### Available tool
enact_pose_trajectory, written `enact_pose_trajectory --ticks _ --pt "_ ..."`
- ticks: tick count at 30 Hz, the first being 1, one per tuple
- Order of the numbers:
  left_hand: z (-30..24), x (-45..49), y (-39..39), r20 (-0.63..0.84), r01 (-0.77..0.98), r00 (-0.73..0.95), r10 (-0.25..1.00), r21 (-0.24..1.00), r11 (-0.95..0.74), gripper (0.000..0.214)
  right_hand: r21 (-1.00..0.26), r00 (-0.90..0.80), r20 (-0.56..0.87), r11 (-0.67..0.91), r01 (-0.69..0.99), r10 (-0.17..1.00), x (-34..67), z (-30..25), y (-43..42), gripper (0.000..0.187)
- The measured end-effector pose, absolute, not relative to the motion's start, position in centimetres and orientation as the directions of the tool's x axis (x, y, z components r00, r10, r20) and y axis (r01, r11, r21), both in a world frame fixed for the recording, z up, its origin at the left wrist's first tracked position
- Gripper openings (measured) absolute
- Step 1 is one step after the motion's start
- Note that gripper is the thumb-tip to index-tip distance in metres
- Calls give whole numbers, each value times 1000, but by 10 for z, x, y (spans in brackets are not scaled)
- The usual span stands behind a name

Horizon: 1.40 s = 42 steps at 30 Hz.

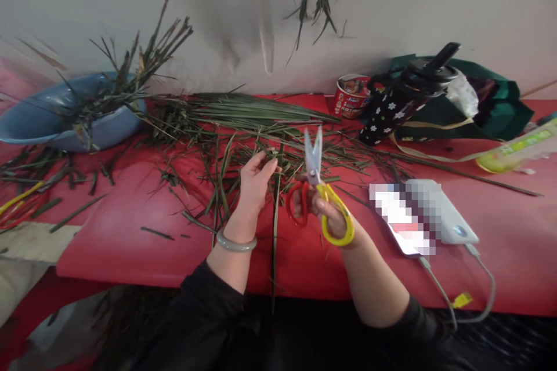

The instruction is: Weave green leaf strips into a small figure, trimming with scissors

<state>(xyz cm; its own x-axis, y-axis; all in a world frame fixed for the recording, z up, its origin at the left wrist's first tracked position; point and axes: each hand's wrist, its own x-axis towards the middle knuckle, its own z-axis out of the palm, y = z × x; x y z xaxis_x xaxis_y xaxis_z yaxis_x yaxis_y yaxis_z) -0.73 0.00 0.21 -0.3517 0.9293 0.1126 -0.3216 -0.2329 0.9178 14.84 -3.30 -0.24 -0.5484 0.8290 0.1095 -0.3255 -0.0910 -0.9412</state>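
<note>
My left hand (255, 182) pinches the top of a long green leaf strip (275, 226) that hangs down over the edge of the red table (130, 226). A pale bangle circles that wrist. My right hand (324, 211) grips scissors (315, 185) with one red and one yellow handle. The blades point up and stand slightly apart, just right of the strip. A pile of green leaves (235, 119) lies spread on the table behind both hands.
A blue basin (47, 122) holding leaf stalks sits at the far left. At the right lie a phone (402, 220) and power bank (444, 211) with cables, a noodle cup (350, 95), a floral bottle (400, 98), a dark green bag (487, 104).
</note>
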Motion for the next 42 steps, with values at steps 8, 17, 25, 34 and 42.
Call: enact_pose_trajectory --ticks 8,17,25,34,42 --pt "3 -10 1 99 -378 -367 925 893 -245 31 -952 -798 57 -208 -224 601 145 -4 -42 53" --pt "4 -10 1 133 -392 -395 909 871 -297 26 -942 -758 -2 -256 -217 652 147 -9 -38 55" --pt "4 -10 1 130 -378 -399 908 879 -292 27 -935 -757 -9 -273 -225 653 148 -11 -35 59" --pt "4 -8 -2 182 -271 -371 911 917 -294 26 -918 -754 -33 -319 -237 656 147 -15 -34 65" --pt "-1 -12 -1 227 -141 -364 903 945 -295 26 -919 -752 -25 -310 -242 659 147 -11 -35 62"
